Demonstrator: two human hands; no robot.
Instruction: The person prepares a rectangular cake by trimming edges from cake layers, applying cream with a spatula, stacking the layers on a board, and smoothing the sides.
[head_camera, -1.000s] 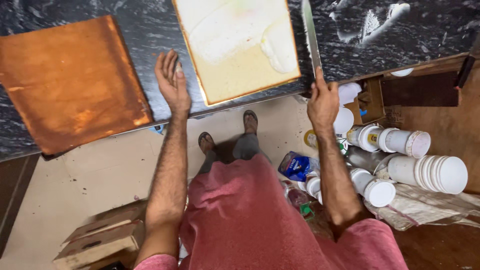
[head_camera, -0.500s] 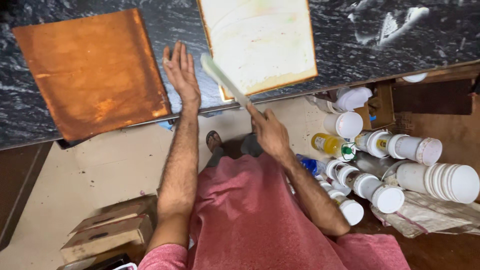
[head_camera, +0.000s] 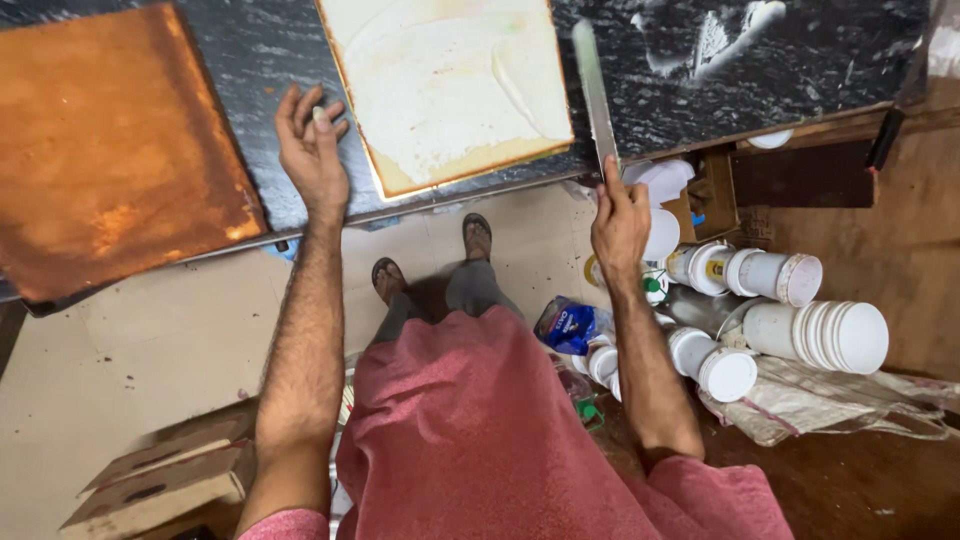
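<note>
Right hand (head_camera: 620, 222) grips the handle of a long, flat-bladed metal spatula (head_camera: 594, 90), blade pointing up and away across the dark marbled countertop (head_camera: 780, 70) — its long axis runs almost parallel to the right edge of the square, cream-frosted slab cake (head_camera: 450, 85), just beside it. That cake lies to the left of the blade, between both hands. Left hand (head_camera: 312, 150) rests flat on the counter, fingers spread, grasping nothing — near the cake's lower-left corner.
</note>
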